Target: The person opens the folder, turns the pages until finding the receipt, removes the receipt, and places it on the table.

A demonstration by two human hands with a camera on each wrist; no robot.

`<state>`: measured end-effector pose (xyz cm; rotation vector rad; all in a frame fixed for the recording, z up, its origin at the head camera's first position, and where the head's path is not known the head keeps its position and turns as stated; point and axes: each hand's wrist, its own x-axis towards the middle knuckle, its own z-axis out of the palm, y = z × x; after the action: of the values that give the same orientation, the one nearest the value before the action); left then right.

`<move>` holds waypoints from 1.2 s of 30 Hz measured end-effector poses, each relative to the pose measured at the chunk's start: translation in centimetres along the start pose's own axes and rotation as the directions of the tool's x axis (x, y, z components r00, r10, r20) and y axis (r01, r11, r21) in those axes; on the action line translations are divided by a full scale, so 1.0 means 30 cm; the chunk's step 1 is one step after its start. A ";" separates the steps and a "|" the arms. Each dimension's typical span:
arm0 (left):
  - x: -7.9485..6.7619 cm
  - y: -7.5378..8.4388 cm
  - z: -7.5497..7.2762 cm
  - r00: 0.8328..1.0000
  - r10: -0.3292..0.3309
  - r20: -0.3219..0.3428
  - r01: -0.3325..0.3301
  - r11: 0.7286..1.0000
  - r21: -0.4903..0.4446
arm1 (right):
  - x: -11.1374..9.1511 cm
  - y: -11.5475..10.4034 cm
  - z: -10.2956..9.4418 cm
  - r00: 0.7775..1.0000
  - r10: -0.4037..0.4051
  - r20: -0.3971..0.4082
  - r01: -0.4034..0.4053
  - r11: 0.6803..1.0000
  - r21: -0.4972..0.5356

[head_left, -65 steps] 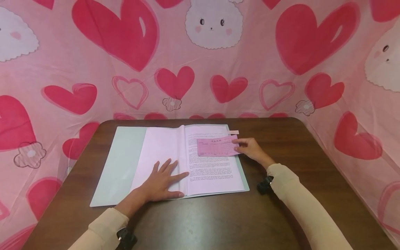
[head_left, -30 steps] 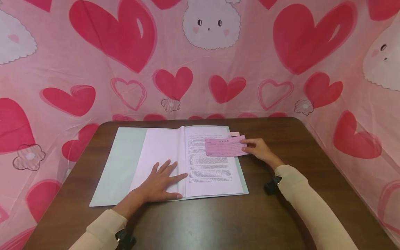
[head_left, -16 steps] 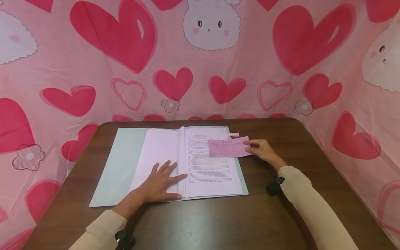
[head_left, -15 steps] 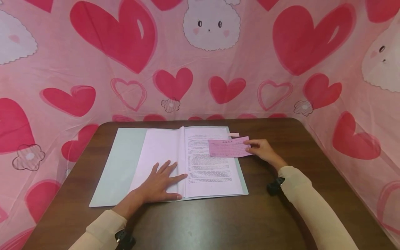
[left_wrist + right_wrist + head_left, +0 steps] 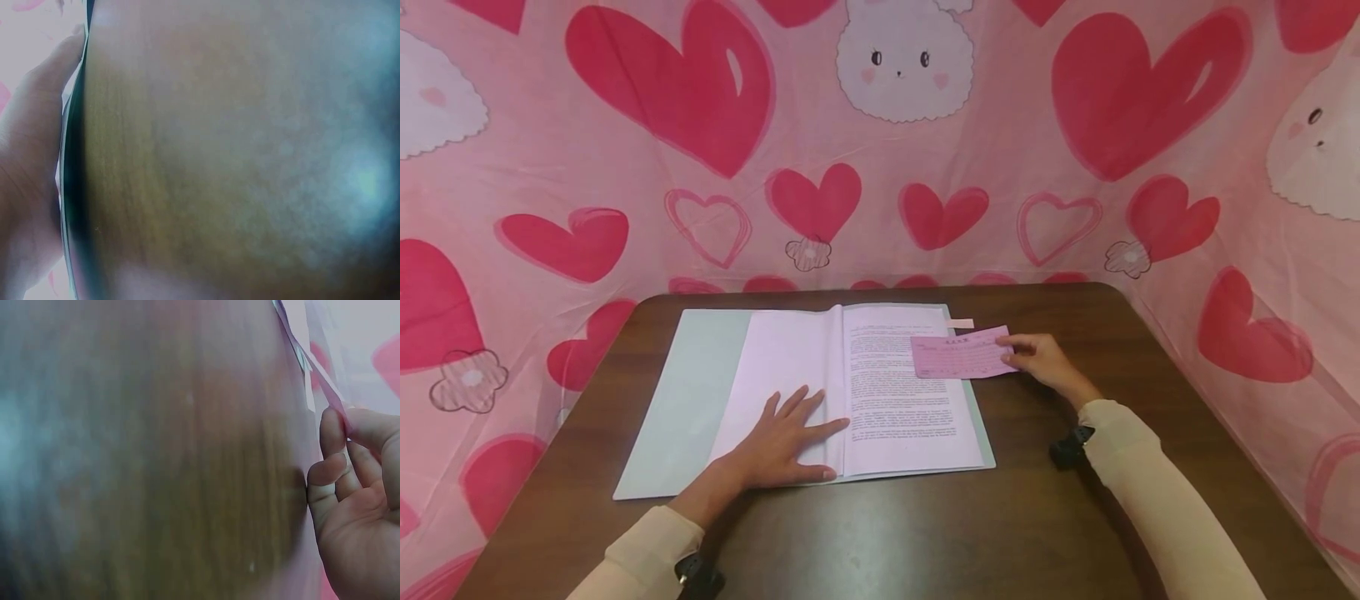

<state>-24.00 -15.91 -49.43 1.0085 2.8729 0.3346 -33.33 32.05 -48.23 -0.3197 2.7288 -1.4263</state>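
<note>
An open folder with a pale green cover (image 5: pixel 688 392) lies on the table, a printed page (image 5: pixel 898 442) on its right side and a blank white page (image 5: pixel 775 350) on its left. My left hand (image 5: pixel 782 442) rests on the left page with fingers spread, the thumb near the folder's lower edge. My right hand (image 5: pixel 1041 360) pinches the right end of a pink printed slip (image 5: pixel 958 358). The slip overlaps the right part of the printed page and sticks out past the folder's edge. In the right wrist view, thumb and fingers hold the pink slip (image 5: pixel 328 387), seen edge-on.
A small pale pink tab (image 5: pixel 961 323) sticks out at the folder's upper right. The brown wooden table (image 5: pixel 880 533) extends around the folder. A pink cloth (image 5: pixel 880 142) with hearts and rabbit faces hangs behind and beside it.
My right hand has drawn the pink slip rightward, from over the middle of the printed page to past the folder's edge. My left hand stays spread on the left page.
</note>
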 end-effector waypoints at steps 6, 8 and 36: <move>-0.001 0.000 0.004 1.000 -0.001 -0.001 0.001 1.000 -0.001 | -0.011 0.017 -0.027 1.000 0.004 -0.013 -0.004 1.000 -0.002; -0.001 0.000 0.005 1.000 0.000 -0.003 0.000 1.000 0.004 | -0.013 0.023 -0.035 1.000 0.010 -0.018 -0.010 1.000 -0.014; -0.008 0.002 -0.006 1.000 -0.006 0.001 0.007 1.000 -0.021 | -0.057 0.086 -0.147 0.997 0.023 -0.070 -0.026 0.999 -0.045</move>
<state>-23.81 -16.05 -49.23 0.9954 2.8647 0.3630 -32.65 37.38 -47.89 -0.2417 2.8135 -1.3966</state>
